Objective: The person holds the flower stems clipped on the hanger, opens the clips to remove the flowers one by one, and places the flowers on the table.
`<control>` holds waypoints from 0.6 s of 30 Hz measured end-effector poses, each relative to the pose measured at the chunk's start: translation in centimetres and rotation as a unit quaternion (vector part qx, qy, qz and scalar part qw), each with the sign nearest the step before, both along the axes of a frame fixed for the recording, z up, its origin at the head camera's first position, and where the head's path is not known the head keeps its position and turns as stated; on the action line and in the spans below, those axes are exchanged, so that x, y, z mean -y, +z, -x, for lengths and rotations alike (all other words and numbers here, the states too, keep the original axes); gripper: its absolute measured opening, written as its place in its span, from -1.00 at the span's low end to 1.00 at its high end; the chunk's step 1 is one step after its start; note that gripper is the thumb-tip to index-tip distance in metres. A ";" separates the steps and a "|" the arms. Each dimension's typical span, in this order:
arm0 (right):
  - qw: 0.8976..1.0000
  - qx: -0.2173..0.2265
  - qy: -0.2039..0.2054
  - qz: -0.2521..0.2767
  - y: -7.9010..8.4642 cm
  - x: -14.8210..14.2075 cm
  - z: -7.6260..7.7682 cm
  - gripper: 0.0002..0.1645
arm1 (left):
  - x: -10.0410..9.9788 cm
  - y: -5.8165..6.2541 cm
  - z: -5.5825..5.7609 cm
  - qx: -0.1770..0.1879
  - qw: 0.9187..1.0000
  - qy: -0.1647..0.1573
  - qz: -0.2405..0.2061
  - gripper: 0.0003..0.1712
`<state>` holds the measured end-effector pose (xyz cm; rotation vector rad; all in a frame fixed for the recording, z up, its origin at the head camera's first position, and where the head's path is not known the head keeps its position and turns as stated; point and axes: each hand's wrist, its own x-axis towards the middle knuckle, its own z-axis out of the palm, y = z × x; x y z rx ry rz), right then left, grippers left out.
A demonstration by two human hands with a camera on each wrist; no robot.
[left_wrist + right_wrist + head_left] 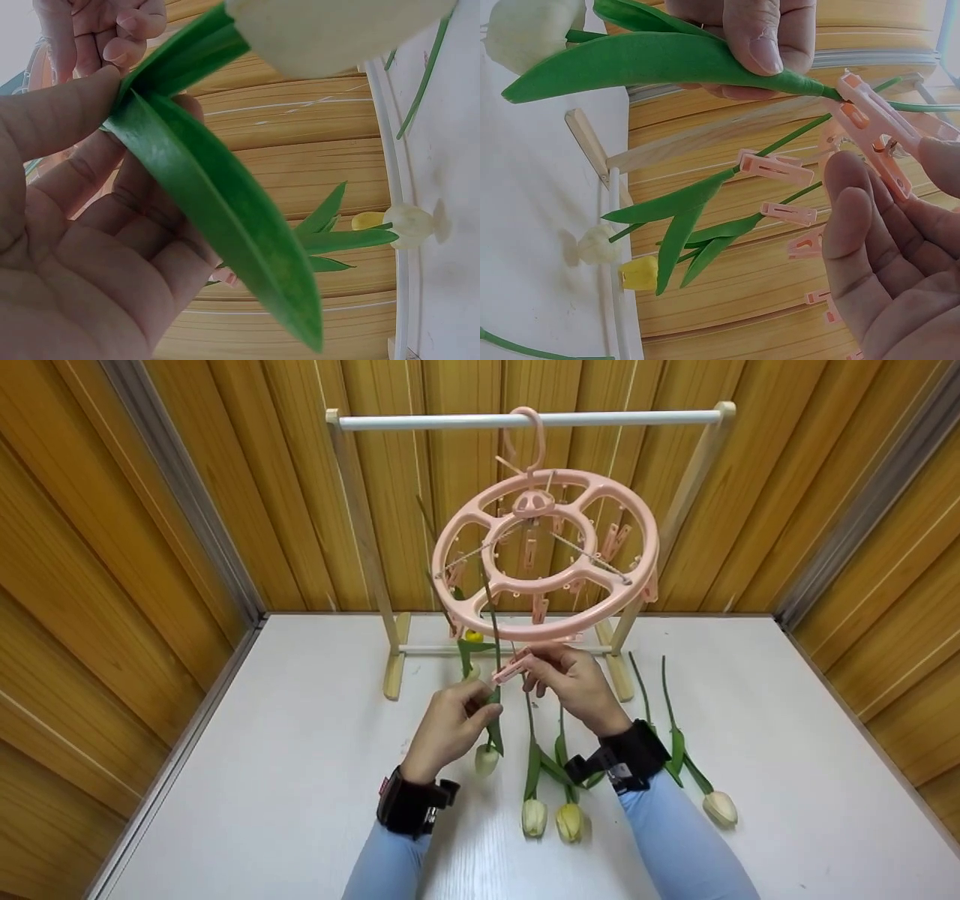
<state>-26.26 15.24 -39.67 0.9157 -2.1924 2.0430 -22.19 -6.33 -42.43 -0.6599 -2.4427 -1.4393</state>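
Your left hand [448, 727] pinches the stem of a white tulip [486, 759], fingers curled around it just below a round pink clip hanger [546, 556] that hangs from a white rail [525, 420]. Your right hand [574, 682] grips a pink clip [514, 667] at the hanger's front rim, fingers clamped on it, its tip touching the stem. More tulips [551, 816] lie on the white table [262, 780].
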 end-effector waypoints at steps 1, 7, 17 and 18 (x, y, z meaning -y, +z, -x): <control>1.000 0.000 0.000 0.000 0.0 0.0 0.0 -0.70 | 0.0 0.0 0.0 0.000 1.000 0.000 0.000 -0.89; 1.000 -0.015 0.009 0.005 -0.2 -0.2 0.0 -0.69 | 0.0 -0.1 0.0 -0.006 1.000 -0.001 -0.005 -0.91; 1.000 -0.008 0.000 -0.003 0.0 -0.5 -0.1 -0.71 | 0.1 0.0 0.1 0.002 1.000 0.001 -0.010 -0.91; 1.000 -0.007 0.000 -0.003 0.0 -0.5 -0.2 -0.71 | 0.1 -0.1 0.1 0.001 1.000 0.001 -0.011 -0.90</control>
